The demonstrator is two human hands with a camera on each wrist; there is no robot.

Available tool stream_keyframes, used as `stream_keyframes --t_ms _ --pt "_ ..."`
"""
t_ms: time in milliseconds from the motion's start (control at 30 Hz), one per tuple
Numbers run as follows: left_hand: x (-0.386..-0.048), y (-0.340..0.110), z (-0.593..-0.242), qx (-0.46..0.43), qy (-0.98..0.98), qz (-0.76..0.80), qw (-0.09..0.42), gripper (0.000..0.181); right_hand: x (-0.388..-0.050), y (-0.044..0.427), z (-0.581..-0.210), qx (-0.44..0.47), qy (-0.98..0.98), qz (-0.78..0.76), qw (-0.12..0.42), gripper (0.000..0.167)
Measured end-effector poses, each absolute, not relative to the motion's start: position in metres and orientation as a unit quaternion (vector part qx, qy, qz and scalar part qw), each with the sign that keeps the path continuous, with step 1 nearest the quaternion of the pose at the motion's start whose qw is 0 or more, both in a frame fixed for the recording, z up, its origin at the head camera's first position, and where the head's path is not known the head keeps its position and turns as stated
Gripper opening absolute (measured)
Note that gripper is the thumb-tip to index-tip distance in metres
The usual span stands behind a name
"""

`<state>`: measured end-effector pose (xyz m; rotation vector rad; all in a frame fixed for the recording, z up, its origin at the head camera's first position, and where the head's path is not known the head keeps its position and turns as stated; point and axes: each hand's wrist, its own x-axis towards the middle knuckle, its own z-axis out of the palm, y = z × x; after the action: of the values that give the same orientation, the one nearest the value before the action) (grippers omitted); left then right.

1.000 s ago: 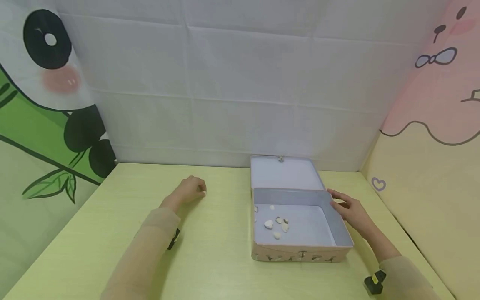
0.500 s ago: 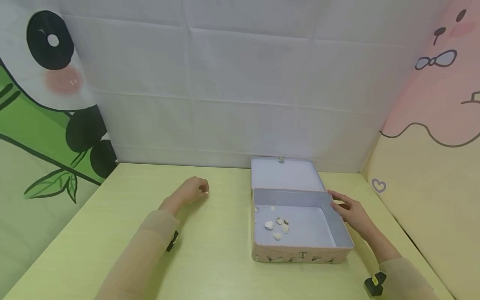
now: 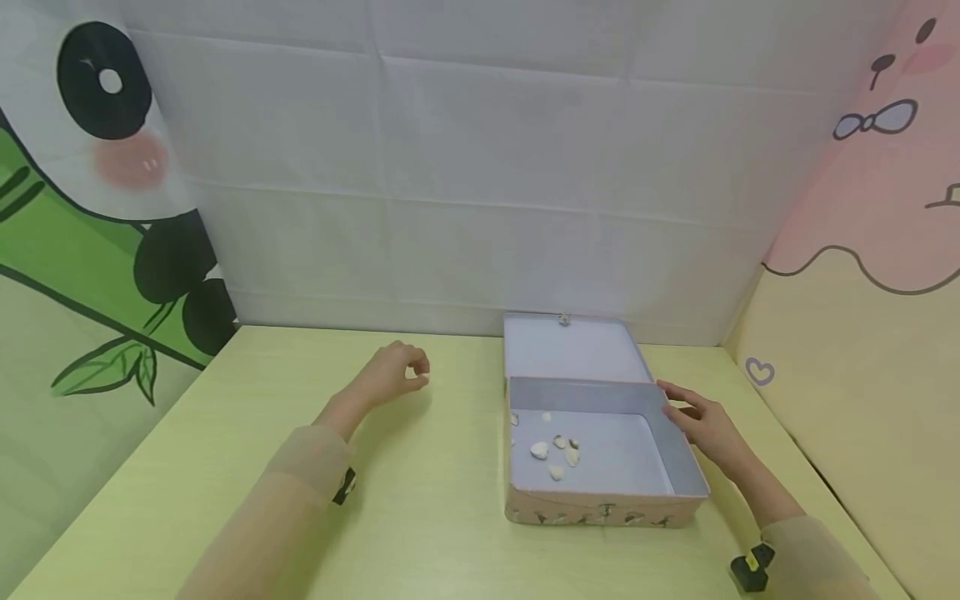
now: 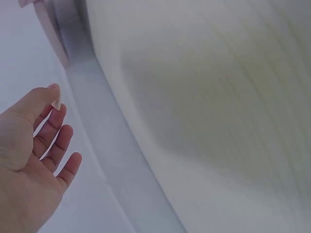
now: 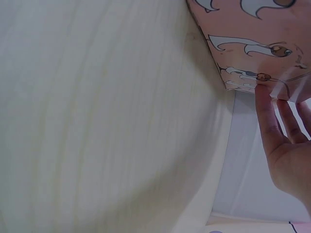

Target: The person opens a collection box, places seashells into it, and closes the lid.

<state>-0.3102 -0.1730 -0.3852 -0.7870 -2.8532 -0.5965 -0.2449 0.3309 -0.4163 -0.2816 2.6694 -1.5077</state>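
My left hand [image 3: 386, 375] is over the left-middle of the table, pinching a small pale ridged seashell [image 4: 57, 104] between thumb and index finger; the other fingers are loosely bent in the left wrist view. To the right stands an open pink tin box [image 3: 600, 508] with a pale inside and its lid [image 3: 566, 346] tipped back. Several small seashells [image 3: 539, 451] lie scattered on the left part of its floor. My right hand [image 3: 705, 425] rests its fairly straight fingers against the box's right side near the back corner; the right wrist view shows these fingers [image 5: 265, 104] on the patterned outer wall.
The pale yellow table [image 3: 435, 500] meets a white cloth wall [image 3: 450, 208] at the back. Painted panels flank both sides, a panda-like figure on the left and a pink animal [image 3: 870, 167] on the right. A small latch [image 3: 565, 319] sits on the lid's far edge.
My left hand has risen slightly off the table and shifted right with the seashell between its fingertips. The right hand and the box stay as they were.
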Motion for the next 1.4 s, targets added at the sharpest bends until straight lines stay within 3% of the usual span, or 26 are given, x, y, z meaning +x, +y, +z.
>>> stream_keyframes --t_ms 400,767,1100,1400 --pt "-0.28 -0.137 -0.364 -0.271 -0.933 -0.193 0.136 0.008 -0.246 0.332 -0.417 -0.09 0.868 -0.487 0.031 0.054" --pt "-0.253 -0.083 -0.363 -0.334 -0.894 -0.226 0.195 0.009 -0.248 0.333 -0.422 -0.09 0.868 -0.488 0.028 0.055" --pt "-0.242 -0.044 -0.375 -0.372 -0.879 -0.235 0.185 0.01 -0.248 0.331 -0.42 -0.092 0.87 -0.485 0.024 0.054" --pt "-0.244 -0.023 -0.388 -0.37 -0.893 -0.217 0.139 0.007 -0.247 0.331 -0.42 -0.087 0.868 -0.488 0.025 0.055"
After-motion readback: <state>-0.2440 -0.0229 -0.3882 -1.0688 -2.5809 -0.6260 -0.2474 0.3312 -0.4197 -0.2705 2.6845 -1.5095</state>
